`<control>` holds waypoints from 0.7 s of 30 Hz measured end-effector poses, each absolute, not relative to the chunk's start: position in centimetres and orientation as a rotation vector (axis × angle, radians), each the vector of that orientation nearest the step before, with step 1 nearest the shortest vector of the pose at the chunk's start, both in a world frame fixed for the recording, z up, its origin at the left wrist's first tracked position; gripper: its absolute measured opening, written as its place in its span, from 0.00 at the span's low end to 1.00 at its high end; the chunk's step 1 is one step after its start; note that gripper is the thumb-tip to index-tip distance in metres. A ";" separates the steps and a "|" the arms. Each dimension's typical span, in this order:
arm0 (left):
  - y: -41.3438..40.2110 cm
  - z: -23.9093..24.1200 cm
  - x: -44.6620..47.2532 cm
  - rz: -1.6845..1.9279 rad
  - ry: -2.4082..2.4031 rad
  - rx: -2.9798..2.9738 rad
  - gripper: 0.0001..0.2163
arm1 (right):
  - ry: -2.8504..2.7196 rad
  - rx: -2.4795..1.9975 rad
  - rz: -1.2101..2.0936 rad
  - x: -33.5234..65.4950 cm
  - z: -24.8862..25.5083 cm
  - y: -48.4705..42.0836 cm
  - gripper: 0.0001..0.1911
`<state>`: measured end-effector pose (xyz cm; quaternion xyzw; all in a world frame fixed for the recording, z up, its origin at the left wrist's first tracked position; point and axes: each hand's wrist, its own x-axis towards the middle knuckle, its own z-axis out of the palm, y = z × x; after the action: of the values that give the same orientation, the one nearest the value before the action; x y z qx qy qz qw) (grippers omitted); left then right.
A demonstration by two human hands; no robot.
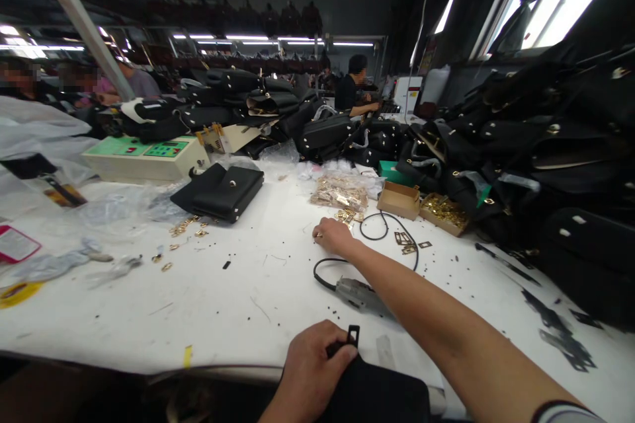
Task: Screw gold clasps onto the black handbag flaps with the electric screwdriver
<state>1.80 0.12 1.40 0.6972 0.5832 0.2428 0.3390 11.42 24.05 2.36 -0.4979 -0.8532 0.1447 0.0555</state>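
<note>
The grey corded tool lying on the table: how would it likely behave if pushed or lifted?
The grey tool looks like a rigid, rounded barrel, so it might roll when nudged. Its black cord loops loosely across the table and would probably trail floppily, perhaps dragging the small brass parts beside it.

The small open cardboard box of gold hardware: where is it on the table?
In the head view the cardboard box sits on the white table, beyond the right hand, beside the bagged gold fittings.

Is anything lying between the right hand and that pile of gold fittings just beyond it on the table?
Nothing visible does. The right hand rests on the white table, and the gold fittings lie just past it with bare tabletop between. The black cable loops off to one side, out of that path.
</note>
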 end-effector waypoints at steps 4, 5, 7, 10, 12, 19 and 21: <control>0.4 2.1 1.7 0.578 1.505 1.697 0.08 | -2.581 -1.579 0.428 12.0 2.6 23.6 0.11; 0.5 2.2 1.7 0.568 1.505 1.672 0.08 | -2.574 -1.602 0.431 12.2 2.7 23.4 0.12; 0.6 2.2 1.6 0.562 1.502 1.641 0.09 | -2.556 -1.643 0.439 12.7 2.9 23.1 0.13; 0.7 2.1 1.5 0.570 1.501 1.635 0.09 | -2.521 -1.706 0.454 13.1 3.3 22.7 0.12; 0.7 2.0 1.5 0.566 1.499 1.646 0.09 | -2.489 -1.758 0.473 13.1 3.6 22.4 0.10; 1.0 1.5 1.1 0.596 1.434 1.654 0.16 | -2.319 -1.771 0.602 13.0 5.4 20.7 0.09; 0.9 1.6 1.1 0.626 1.387 1.631 0.17 | -2.256 -1.681 0.676 13.5 5.7 19.7 0.11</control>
<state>1.11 0.89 1.60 0.6567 0.5583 0.2522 0.4398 13.52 19.67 5.75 -0.5766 -0.7737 0.2317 0.1235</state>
